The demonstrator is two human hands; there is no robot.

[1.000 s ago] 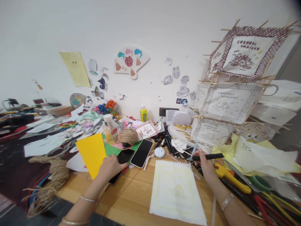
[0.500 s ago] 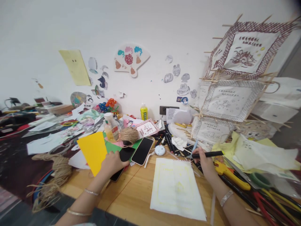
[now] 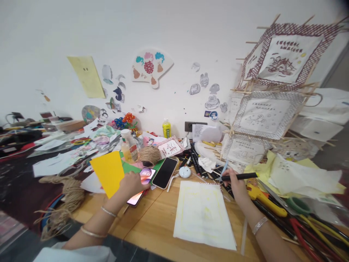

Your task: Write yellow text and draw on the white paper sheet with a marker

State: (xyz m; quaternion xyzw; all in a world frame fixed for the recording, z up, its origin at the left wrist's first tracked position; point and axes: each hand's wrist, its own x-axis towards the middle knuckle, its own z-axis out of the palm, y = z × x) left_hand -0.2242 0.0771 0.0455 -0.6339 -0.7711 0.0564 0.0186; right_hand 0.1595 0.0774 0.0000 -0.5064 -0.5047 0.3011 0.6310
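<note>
My left hand [image 3: 132,183] lies over a lit phone [image 3: 147,174]; I can't tell if it grips it. My right hand [image 3: 236,185], well apart from my left, is closed around a black marker [image 3: 247,176]. White paper [image 3: 203,218] with thin yellow lines lies on the worktop [image 3: 151,231] between my hands, a bit nearer to me. A dark phone [image 3: 165,173] sits just right of my left hand, and yellow paper [image 3: 108,173] is on the other side.
</note>
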